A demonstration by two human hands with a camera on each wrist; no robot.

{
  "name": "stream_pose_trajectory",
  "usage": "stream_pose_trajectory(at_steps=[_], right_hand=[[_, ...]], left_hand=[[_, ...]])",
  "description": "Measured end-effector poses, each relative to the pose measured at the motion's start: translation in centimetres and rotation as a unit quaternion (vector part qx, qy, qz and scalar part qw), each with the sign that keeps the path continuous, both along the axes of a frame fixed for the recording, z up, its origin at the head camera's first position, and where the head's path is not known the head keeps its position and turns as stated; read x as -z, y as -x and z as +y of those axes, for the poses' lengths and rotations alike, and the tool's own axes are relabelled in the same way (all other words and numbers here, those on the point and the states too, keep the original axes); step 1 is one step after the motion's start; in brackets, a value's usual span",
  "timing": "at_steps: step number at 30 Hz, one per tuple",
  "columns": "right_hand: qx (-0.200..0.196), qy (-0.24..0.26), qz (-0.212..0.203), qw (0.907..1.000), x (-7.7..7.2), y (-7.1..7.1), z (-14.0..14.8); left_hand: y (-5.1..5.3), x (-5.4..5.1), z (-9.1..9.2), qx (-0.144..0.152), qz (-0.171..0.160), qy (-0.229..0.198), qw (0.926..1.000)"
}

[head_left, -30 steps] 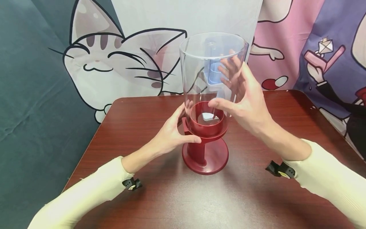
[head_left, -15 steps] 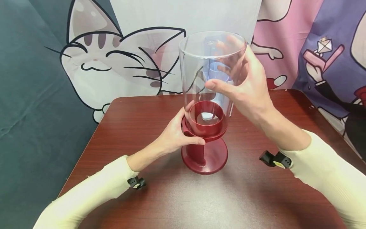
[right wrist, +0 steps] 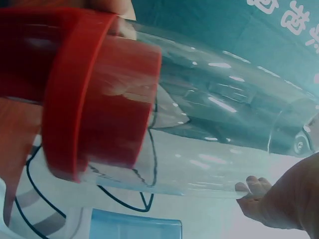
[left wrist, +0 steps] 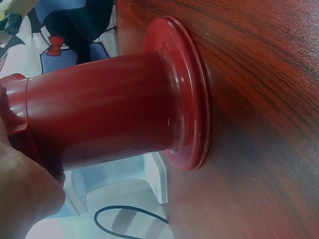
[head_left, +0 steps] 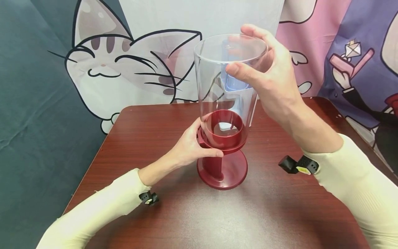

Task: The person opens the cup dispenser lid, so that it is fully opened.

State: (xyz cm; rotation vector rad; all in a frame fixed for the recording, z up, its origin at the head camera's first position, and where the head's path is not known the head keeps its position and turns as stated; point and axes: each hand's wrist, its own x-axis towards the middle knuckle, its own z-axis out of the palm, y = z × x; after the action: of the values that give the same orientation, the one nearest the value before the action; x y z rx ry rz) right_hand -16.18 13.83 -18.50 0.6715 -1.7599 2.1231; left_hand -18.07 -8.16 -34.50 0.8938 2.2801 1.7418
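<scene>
At nine o'clock on the red stand [left wrist: 99, 109], taking the far edge of the red-brown tabletop [head_left: 146, 135] as twelve, your left hand [head_left: 189, 147] grips the collar [head_left: 228, 151] around the foot of the clear cylinder [head_left: 211, 83]. Its thumb lies across the front, near six; its other fingers pass behind, partly hidden. At about two o'clock on the cylinder's upper end, your right hand [head_left: 275, 74] curves around the wall by the rim, thumb on the near side, fingers on the far side. Whether it grips the wall or is merely beside it cannot be told from these views.

The clear cylinder stands upright on the red stand, at the dial's centre; a raised red ring [head_left: 225, 141] sits inside its lower end. The stand's round base [head_left: 234, 174] rests on the tabletop.

Further out, your pale sleeves [head_left: 109, 204] lie at eight and four o'clock, each with a small black device [head_left: 308, 164] at the cuff. Toward twelve, behind the cylinder, is a blue-and-white object [right wrist: 137, 225], its full shape unclear. Beyond hangs a printed cloth [head_left: 168, 15]: smiling cat [head_left: 109, 83] toward eleven, pink and purple sections toward one and two.
</scene>
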Motion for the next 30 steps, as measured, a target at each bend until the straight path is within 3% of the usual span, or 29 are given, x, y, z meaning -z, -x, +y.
stream_pose_trajectory(at_steps=[7, 13, 18, 30], right_hand=[[0.042, -0.054, 0.017, 0.9975, -1.3, 0.3, -0.2], [0.025, -0.077, 0.012, 0.9966, -1.8, 0.1, 0.2], [0.006, -0.092, -0.023, 0.9955, -2.0, 0.0, 0.8], [0.029, -0.106, -0.049, 0.9928, -2.2, 0.3, 1.1]], left_hand=[[-0.1, 0.0, 0.0, 0.002, 0.0, -0.002, 1.0], [-0.1, 0.0, 0.0, 0.001, 0.001, 0.0, 1.0], [0.0, 0.0, -0.1, 0.001, 0.002, 0.0, 1.0], [-0.1, 0.0, 0.1, -0.007, 0.013, 0.007, 0.9999]])
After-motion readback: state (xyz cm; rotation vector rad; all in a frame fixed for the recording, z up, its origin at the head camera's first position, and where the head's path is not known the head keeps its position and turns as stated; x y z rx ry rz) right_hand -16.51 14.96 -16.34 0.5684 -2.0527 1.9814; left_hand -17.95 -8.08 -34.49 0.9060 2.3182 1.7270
